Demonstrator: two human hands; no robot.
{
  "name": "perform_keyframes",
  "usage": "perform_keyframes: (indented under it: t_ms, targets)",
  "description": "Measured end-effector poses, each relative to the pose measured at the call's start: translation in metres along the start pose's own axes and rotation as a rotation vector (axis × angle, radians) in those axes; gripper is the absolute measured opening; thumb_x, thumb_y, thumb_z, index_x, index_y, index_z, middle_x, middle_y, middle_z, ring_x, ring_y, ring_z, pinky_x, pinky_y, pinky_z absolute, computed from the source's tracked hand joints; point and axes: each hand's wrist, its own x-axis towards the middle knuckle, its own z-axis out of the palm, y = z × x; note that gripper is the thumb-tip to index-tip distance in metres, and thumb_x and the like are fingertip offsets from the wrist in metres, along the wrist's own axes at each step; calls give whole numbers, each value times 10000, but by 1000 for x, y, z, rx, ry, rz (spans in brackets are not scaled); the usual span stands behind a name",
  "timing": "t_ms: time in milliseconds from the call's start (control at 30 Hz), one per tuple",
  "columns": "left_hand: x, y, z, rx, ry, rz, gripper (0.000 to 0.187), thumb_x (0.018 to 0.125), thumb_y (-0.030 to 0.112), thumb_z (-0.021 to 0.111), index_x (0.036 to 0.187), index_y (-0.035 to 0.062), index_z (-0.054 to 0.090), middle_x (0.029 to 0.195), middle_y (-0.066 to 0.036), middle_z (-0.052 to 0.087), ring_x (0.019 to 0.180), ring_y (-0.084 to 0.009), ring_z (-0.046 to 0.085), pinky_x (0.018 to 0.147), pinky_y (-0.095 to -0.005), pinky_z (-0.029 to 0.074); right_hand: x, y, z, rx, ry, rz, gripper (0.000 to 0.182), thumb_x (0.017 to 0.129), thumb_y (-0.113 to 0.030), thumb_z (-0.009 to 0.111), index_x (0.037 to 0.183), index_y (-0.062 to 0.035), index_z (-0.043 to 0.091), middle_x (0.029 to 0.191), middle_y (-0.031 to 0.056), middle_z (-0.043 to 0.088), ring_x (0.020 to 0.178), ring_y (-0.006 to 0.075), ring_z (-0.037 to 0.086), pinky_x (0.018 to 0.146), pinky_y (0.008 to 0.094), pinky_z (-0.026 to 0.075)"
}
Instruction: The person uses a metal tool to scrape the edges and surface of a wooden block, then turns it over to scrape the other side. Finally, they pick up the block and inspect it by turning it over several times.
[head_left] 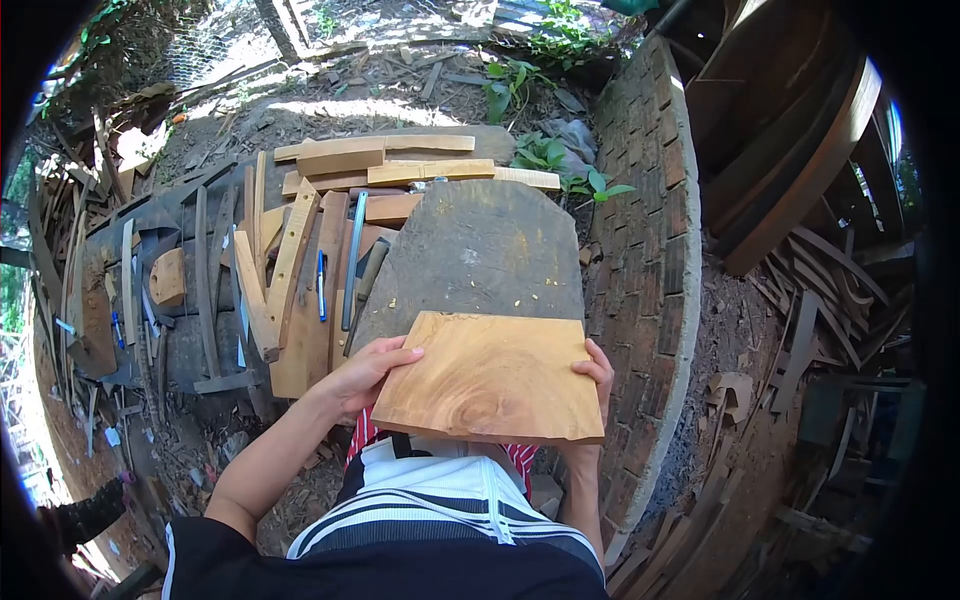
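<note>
A thick wooden board (495,375), light brown with a swirling grain knot near its front edge, is held in front of my body. My left hand (375,370) grips its left edge, thumb on top. At the right edge my right hand (595,370) is closed round the wood, with fingertips showing on the upper face. Just beyond the board lies a worn, dark wooden slab (480,245) with a rounded far end and small wood chips on it. The fingers beneath the board are hidden.
Left of the slab are a blue pen (321,285), a metal ruler-like strip (354,260) and several wood strips (295,270). More wood pieces (430,172) lie behind it. A low brick wall (645,250) runs along the right. A large curved timber (810,170) stands beyond it.
</note>
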Motion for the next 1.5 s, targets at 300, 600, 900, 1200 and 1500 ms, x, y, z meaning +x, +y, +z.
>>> perform_keyframes:
  t_ms: [300, 600, 900, 1200, 1500]
  targets:
    - [27, 31, -18, 590, 280, 483, 508, 1011, 451, 408, 1153, 16, 629, 882, -60, 607, 795, -134, 581, 782, -260, 477, 13, -10, 11, 158, -20, 158, 297, 828, -112, 718, 1074, -28, 575, 1064, 78, 643, 983, 183, 613, 882, 315, 470]
    - [57, -2, -4, 960, 420, 763, 379, 920, 112, 592, 1286, 37, 528, 1202, -127, 446, 1025, -225, 555, 845, -307, 530, 19, 25, 26, 363, 188, 541, 381, 933, -203, 635, 1199, 54, 543, 1144, 101, 629, 987, 161, 601, 884, 280, 456]
    - [63, 4, -10, 1099, 470, 858, 330, 890, 60, 611, 1213, 1, 577, 1172, -127, 480, 1013, -225, 554, 798, -301, 530, 0, 25, 17, 768, 54, 895, 433, 911, -197, 639, 1279, -45, 468, 1116, 48, 618, 924, 133, 649, 823, 343, 550]
    - [52, -16, -19, 948, 748, 945, 337, 968, 117, 510, 1298, 52, 528, 1197, -94, 452, 970, -173, 519, 788, -282, 480, -8, 58, -20, 1377, 301, 789, 311, 950, -162, 581, 1242, -63, 536, 1199, 98, 634, 1084, 212, 629, 945, 376, 516]
    - [34, -23, -37, 938, 892, 918, 301, 985, 101, 478, 1272, 35, 542, 1166, -73, 473, 906, -141, 504, 788, -275, 457, 26, 221, -130, 1516, 1052, 567, 368, 917, -135, 626, 1258, -44, 520, 1248, 125, 587, 1212, 293, 528, 1057, 493, 427]
